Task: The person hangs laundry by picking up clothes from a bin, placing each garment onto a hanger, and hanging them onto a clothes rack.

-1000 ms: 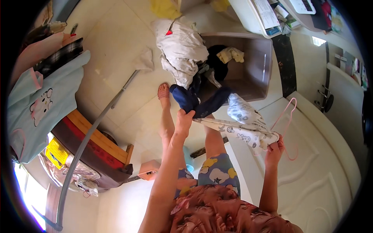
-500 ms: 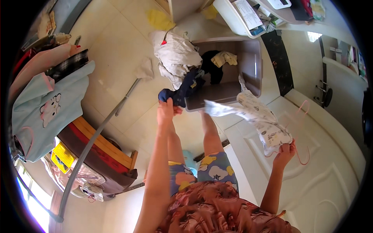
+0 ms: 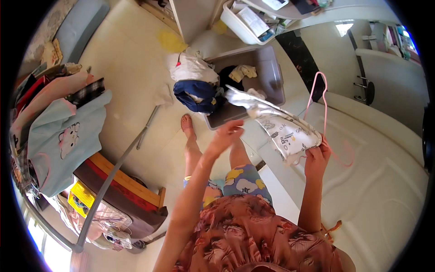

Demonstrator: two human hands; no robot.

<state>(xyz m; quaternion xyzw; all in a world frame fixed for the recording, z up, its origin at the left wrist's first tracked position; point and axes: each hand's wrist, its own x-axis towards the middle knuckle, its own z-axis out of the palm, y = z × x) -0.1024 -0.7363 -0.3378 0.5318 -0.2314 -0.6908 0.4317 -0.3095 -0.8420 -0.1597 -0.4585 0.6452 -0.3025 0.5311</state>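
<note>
My right hand (image 3: 318, 157) is closed on a white printed garment (image 3: 290, 136) and a pink hanger (image 3: 325, 97). The garment's far end stretches leftward over the edge of a grey-brown plastic bin (image 3: 280, 86). Nothing is in my left hand (image 3: 228, 135), which hovers in front of the bin with its fingers apart and slightly bent. Draped on the bin's left side lies a navy garment (image 3: 192, 96), bunched up, beside a pale off-white garment (image 3: 192, 68). Inside the bin are a black cloth (image 3: 229, 77) and a cream cloth (image 3: 243, 71).
To the left, a grey metal pole (image 3: 115, 170) slants past hanging clothes, among them a light blue garment (image 3: 68, 136). A yellow basket (image 3: 80, 199) sits below them. A white panelled door (image 3: 362, 190) stands at the right. Behind the bin is a white container (image 3: 235, 22) of small items.
My left hand has let go of the navy garment, now bunched at the bin's left edge, and moved right. My right hand has shifted slightly left and up with the white garment and hanger.
</note>
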